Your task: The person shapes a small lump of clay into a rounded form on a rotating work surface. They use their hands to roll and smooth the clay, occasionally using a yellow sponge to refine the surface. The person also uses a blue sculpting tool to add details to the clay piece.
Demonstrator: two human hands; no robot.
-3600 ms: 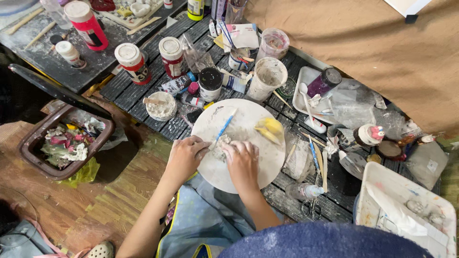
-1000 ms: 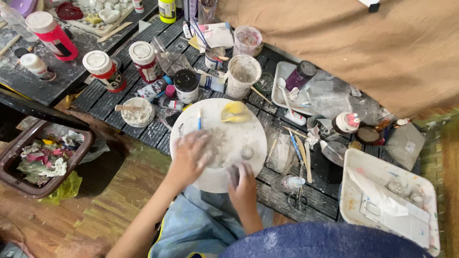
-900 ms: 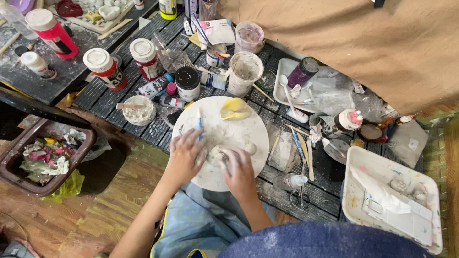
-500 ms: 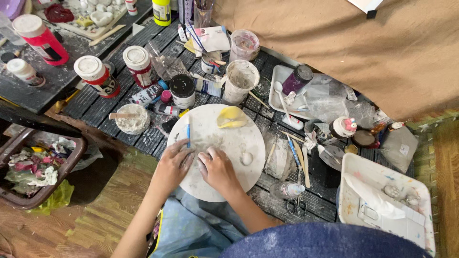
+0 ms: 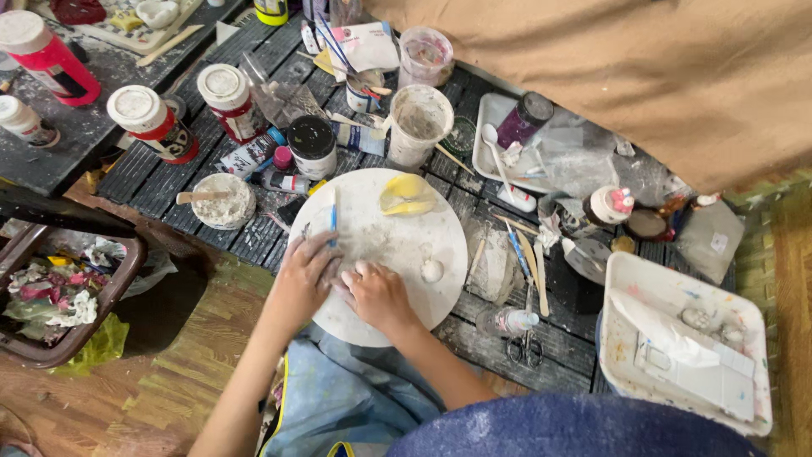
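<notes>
A round white work board [image 5: 423, 245], dusty with clay, lies on a dark slatted table [image 5: 161, 182]. My left hand [image 5: 306, 272] rests flat on the board's left part, fingers spread. My right hand [image 5: 376, 292] lies beside it, curled over a small lump of white clay [image 5: 353, 272] that it presses against the board. A small white clay ball [image 5: 432, 271] sits to the right of my right hand. A blue-handled tool [image 5: 333, 217] lies on the board above my left hand, and a yellow sponge [image 5: 404, 195] sits at the board's top.
Red-labelled paint jars [image 5: 152, 123], a black-lidded jar [image 5: 311, 145], a clay-smeared cup [image 5: 419, 123], a small bowl with a stick [image 5: 222, 200], brushes and scissors [image 5: 526, 343] crowd the table. A white tray [image 5: 677, 338] sits at right, a brown basket [image 5: 59, 296] of scraps at left.
Both hands have kept moving over the board, kneading; they have drawn together at its lower left. The camera has shifted slightly.
</notes>
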